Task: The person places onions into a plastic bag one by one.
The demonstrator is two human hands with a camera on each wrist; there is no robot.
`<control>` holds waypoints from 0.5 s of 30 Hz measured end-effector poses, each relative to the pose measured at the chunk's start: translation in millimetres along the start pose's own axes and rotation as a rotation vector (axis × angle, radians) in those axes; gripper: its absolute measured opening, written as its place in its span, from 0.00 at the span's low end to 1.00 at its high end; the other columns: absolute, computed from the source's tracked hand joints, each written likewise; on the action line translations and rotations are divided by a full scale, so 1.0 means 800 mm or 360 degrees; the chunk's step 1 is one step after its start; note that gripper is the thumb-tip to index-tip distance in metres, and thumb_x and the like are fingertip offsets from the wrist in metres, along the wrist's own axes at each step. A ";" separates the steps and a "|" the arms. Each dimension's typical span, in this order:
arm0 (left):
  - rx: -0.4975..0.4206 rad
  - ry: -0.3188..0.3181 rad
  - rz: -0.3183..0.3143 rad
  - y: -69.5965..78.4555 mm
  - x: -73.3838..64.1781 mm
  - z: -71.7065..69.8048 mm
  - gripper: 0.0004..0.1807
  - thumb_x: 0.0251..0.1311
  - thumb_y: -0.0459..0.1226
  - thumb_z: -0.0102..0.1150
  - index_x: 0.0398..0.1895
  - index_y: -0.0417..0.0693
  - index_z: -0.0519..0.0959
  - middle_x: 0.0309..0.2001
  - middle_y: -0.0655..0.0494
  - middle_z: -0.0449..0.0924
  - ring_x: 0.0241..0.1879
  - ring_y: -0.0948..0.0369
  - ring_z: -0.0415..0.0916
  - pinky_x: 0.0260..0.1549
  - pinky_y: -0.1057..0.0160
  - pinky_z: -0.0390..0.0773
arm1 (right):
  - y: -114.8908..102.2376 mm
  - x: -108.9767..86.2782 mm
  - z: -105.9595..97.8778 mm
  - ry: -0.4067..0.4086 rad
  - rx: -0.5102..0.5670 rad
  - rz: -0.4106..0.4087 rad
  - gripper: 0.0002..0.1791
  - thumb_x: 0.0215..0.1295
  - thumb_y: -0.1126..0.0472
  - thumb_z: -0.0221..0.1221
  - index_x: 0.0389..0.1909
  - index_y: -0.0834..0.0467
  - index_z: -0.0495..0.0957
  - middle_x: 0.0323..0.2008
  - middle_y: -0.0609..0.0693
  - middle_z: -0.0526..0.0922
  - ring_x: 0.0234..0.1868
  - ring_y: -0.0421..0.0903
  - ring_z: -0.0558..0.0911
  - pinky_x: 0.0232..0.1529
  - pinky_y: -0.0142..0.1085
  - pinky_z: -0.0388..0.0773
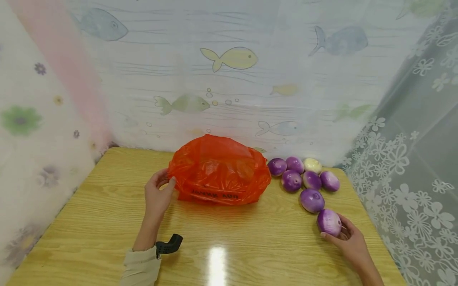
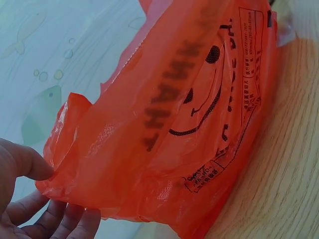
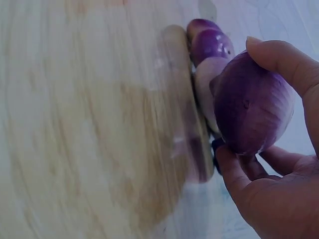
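Observation:
A red plastic bag (image 1: pixel 220 171), puffed out and printed with black lettering, lies on the table. At its left edge my left hand (image 1: pixel 160 196) pinches the film between thumb and fingers; the left wrist view shows the crumpled bag edge in that grip. My right hand (image 1: pixel 352 242) holds a purple and white onion (image 1: pixel 329 222) at the table's right side, thumb on one side and fingers on the other. Right behind it sits another purple onion (image 1: pixel 312 200). Whether anything is inside the bag cannot be made out.
Several more purple onions (image 1: pixel 291 181) cluster at the back right, with one pale yellowish onion (image 1: pixel 313 165) among them. The wooden table (image 1: pixel 214 234) meets a fish-patterned curtain (image 1: pixel 229 87) at the back. A black device (image 1: pixel 169 244) is strapped to the left wrist.

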State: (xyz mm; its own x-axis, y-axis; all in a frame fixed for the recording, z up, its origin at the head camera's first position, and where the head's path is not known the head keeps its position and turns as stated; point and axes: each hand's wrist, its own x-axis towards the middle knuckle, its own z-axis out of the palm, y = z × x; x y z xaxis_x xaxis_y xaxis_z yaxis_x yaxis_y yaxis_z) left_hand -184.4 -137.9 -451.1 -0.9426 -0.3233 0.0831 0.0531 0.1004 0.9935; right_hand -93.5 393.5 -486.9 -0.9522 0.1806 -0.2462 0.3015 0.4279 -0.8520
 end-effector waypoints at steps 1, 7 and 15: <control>0.0010 0.0002 0.0004 0.000 0.000 0.000 0.21 0.70 0.30 0.56 0.64 0.35 0.74 0.55 0.41 0.76 0.46 0.63 0.73 0.38 0.82 0.78 | -0.002 -0.002 0.001 -0.0001 0.0014 0.0003 0.55 0.64 0.57 0.70 0.80 0.67 0.44 0.74 0.71 0.56 0.43 0.14 0.69 0.45 0.18 0.77; 0.0093 0.0023 0.0026 -0.001 0.000 0.000 0.18 0.70 0.29 0.56 0.61 0.33 0.76 0.52 0.38 0.78 0.42 0.65 0.73 0.35 0.81 0.78 | -0.013 -0.011 0.010 0.0011 0.0105 -0.0043 0.53 0.62 0.62 0.71 0.79 0.63 0.48 0.69 0.57 0.63 0.46 0.17 0.74 0.46 0.22 0.81; 0.0173 0.0050 0.0049 -0.003 0.000 0.000 0.15 0.69 0.29 0.57 0.56 0.31 0.79 0.48 0.38 0.79 0.40 0.65 0.73 0.33 0.81 0.78 | -0.026 -0.018 0.022 0.0042 0.0282 -0.0193 0.49 0.58 0.69 0.72 0.77 0.61 0.55 0.57 0.31 0.68 0.50 0.21 0.75 0.47 0.22 0.81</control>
State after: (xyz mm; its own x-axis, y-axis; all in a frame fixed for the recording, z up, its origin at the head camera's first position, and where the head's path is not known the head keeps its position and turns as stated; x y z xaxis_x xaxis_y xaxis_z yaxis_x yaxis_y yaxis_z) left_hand -184.8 -137.9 -453.9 -0.9302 -0.3476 0.1178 0.0444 0.2119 0.9763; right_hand -86.6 366.9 -473.8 -0.9788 0.1613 -0.1265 0.1691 0.2858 -0.9433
